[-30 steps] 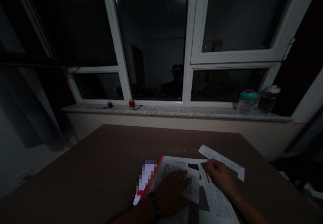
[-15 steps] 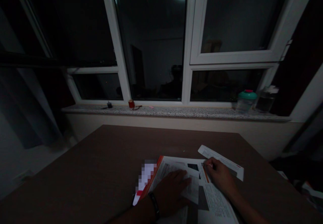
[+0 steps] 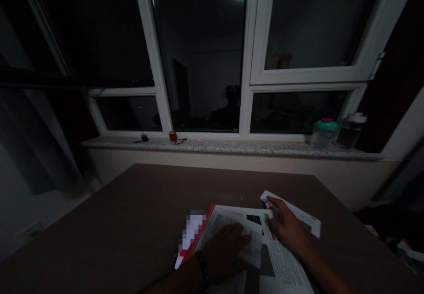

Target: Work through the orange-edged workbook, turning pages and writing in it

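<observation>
My left hand (image 3: 228, 245), with a dark band at the wrist, lies flat with its fingers spread on an open printed booklet (image 3: 281, 263). Beneath its fingers is a paler sheet of paper (image 3: 253, 252). My right hand (image 3: 288, 227) is at the booklet's upper right edge, index finger stretched forward and thumb lower down. A small pink object (image 3: 268, 204) shows at the index fingertip; its kind is too small and dim to tell. Beyond that hand a long white printed strip (image 3: 306, 216) lies slantwise, partly covered by the fingers.
A pixelated whitish item with red (image 3: 190, 236) sticks out left of the booklet. The brown table (image 3: 149, 205) reaches toward a granite windowsill (image 3: 232, 147). On it stand a red-gold jar (image 3: 172, 136), a small dark bottle (image 3: 144, 137), a teal-lidded container (image 3: 324, 132) and a clear jar (image 3: 350, 130).
My right hand has shifted slightly, its index finger reaching forward from a closed pinch over the page to the strip's left end. The pink object now shows. My left hand stays put.
</observation>
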Tool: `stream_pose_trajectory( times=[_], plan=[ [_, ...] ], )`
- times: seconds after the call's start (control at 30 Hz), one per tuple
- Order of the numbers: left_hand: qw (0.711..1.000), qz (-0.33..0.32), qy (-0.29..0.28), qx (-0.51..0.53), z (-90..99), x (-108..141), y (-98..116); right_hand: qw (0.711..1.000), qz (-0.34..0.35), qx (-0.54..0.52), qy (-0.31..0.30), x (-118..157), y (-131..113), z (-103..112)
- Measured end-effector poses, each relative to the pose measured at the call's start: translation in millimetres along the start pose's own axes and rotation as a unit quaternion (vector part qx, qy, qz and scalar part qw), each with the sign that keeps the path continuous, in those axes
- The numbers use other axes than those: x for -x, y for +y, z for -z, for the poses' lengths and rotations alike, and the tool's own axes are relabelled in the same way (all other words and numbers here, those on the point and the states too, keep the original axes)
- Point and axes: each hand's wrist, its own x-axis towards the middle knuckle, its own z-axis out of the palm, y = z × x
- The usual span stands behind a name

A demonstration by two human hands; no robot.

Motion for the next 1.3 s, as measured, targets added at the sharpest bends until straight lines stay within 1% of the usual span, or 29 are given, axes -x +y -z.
stream_pose_trajectory(
  times=[0.13, 0.2, 0.3, 0.4, 0.5, 0.6, 0.73, 0.87, 0.97, 1.03, 1.1, 1.2, 1.3],
  plan=[
    [1.000, -0.002, -0.009, 0.004, 1.4, -0.2, 0.7, 1.000, 0.015, -0.013, 0.011, 3.0, 2.7, -3.9],
    [1.000, -0.005, -0.001, 0.009, -0.2, -0.4, -0.8, 1.000, 0.007, -0.016, 0.012, 4.9, 2.6, -4.4],
    [1.000, -0.017, 0.011, 0.013, -3.0, 0.2, -3.5, 0.999, -0.016, -0.026, -0.021, 5.4, 2.4, -4.2],
    [0.999, -0.028, 0.017, 0.010, -2.7, 1.2, -3.4, 0.999, 0.010, -0.031, -0.030, 3.4, 3.8, -5.4],
    [0.999, -0.035, 0.017, 0.005, -1.1, 0.7, -0.8, 0.999, 0.027, -0.043, -0.002, 1.9, 5.6, -8.0],
    [1.000, -0.025, 0.015, -0.006, -2.2, -1.2, 1.2, 0.997, 0.029, -0.074, 0.003, 3.0, 5.5, -9.8],
    [0.999, -0.023, 0.018, -0.020, -4.7, -2.1, 1.5, 0.997, 0.043, -0.061, -0.023, 6.7, 2.3, -9.1],
    [0.999, -0.032, 0.031, -0.026, -3.4, -0.1, 2.2, 0.994, 0.083, -0.047, -0.052, 9.8, -1.1, -7.2],
    [0.998, -0.012, 0.046, -0.036, -2.0, 0.5, 3.5, 0.992, 0.096, -0.048, -0.060, 11.5, -2.3, -7.2],
    [0.998, 0.006, 0.051, -0.040, -1.5, 0.0, 4.3, 0.993, 0.086, -0.055, -0.054, 12.2, -2.5, -8.0],
    [0.998, 0.008, 0.048, -0.039, -1.0, -0.9, 4.6, 0.994, 0.065, -0.076, -0.050, 12.2, -3.0, -8.8],
    [0.999, -0.005, 0.040, -0.036, -0.2, -1.6, 4.2, 0.989, 0.017, -0.140, -0.052, 11.7, -4.6, -8.8],
    [0.999, -0.009, 0.038, -0.029, 0.3, -0.9, 3.3, 0.976, -0.027, -0.207, -0.053, 11.7, -6.4, -8.4]
  ],
)
